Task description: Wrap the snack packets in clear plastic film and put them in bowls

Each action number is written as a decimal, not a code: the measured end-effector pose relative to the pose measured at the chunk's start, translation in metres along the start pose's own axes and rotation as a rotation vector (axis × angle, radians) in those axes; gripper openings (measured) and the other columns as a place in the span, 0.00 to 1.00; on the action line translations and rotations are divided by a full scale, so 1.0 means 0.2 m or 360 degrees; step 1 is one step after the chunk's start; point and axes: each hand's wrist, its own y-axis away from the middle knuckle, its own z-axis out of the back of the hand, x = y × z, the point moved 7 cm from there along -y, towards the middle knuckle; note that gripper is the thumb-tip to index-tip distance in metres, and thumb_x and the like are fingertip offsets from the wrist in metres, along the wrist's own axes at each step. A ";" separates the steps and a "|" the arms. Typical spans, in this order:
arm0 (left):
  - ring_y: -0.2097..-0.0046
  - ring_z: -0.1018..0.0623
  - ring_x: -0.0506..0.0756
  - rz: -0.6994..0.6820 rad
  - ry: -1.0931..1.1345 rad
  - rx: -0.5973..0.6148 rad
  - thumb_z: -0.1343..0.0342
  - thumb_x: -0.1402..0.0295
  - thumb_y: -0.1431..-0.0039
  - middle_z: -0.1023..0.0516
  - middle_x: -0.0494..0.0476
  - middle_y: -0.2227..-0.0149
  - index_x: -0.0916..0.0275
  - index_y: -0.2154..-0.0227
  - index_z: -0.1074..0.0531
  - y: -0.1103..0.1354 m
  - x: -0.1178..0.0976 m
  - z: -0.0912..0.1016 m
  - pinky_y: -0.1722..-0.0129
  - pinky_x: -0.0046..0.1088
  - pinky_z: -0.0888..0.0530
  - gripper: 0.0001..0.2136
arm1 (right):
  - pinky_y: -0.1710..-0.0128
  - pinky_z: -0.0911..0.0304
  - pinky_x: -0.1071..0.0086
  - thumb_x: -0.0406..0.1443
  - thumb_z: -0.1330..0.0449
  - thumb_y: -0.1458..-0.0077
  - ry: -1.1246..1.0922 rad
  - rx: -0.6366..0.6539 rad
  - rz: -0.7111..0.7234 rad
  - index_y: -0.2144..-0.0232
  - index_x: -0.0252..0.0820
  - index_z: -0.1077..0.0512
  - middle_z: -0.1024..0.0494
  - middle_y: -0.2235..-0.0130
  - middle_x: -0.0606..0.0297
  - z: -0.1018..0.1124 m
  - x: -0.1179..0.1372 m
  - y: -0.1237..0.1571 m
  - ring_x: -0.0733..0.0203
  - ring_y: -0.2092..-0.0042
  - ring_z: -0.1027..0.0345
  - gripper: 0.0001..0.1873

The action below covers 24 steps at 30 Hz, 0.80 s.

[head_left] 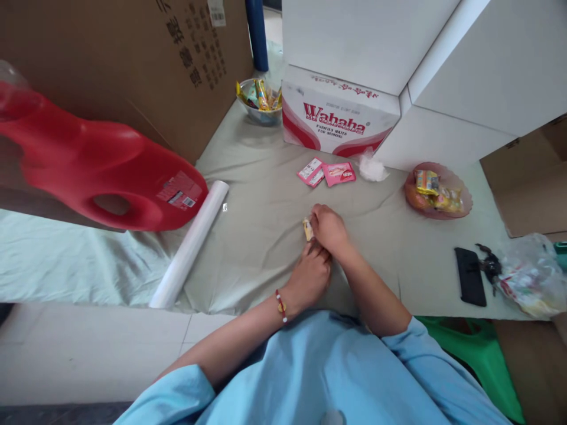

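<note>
Above the table's cloth, my two hands come together around a small yellow-and-white packet (307, 229). The fingers of my right hand (330, 229) are closed at its upper right side. Just below, my left hand (310, 276), with a red beaded bracelet at the wrist, has its fingers bent closed at the packet's lower end. Most of the fingertips are hidden, and part of the packet is covered by them. Farther back lie two pink packets (312, 172) side by side, and right of them is a crumpled white wad (372, 168).
A white roll (190, 245) and a big red jug (101, 171) are on the left. Behind stand a snack bowl (266, 115) and a Wahaha carton (341, 115). Rightward are a pink bowl (463, 203), a black phone (469, 277) and a clear bag (534, 277).
</note>
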 end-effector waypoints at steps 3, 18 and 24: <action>0.40 0.27 0.63 -0.0003 0.0129 -0.0055 0.45 0.74 0.37 0.18 0.64 0.51 0.64 0.54 0.20 0.10 0.03 0.02 0.32 0.52 0.36 0.12 | 0.52 0.35 0.62 0.34 0.50 0.28 0.0216 -0.0031 0.0122 0.50 0.39 0.27 0.24 0.51 0.48 -0.02 0.08 0.06 0.50 0.52 0.29 0.13; 0.46 0.21 0.61 0.0505 0.0936 -0.0512 0.48 0.72 0.35 0.17 0.60 0.53 0.59 0.60 0.21 0.24 0.34 0.12 0.43 0.47 0.24 0.10 | 0.44 0.33 0.51 0.35 0.43 0.34 -0.0496 -0.0544 0.0136 0.41 0.45 0.25 0.25 0.46 0.51 0.03 -0.19 0.30 0.46 0.45 0.34 0.21; 0.45 0.20 0.64 0.1211 0.2313 -0.0424 0.39 0.47 0.38 0.22 0.67 0.42 0.59 0.45 0.27 0.16 0.37 -0.01 0.55 0.40 0.19 0.26 | 0.51 0.26 0.59 0.52 0.29 0.45 -0.2250 -0.0003 -0.0170 0.47 0.47 0.23 0.18 0.51 0.59 -0.08 -0.36 0.35 0.53 0.53 0.22 0.27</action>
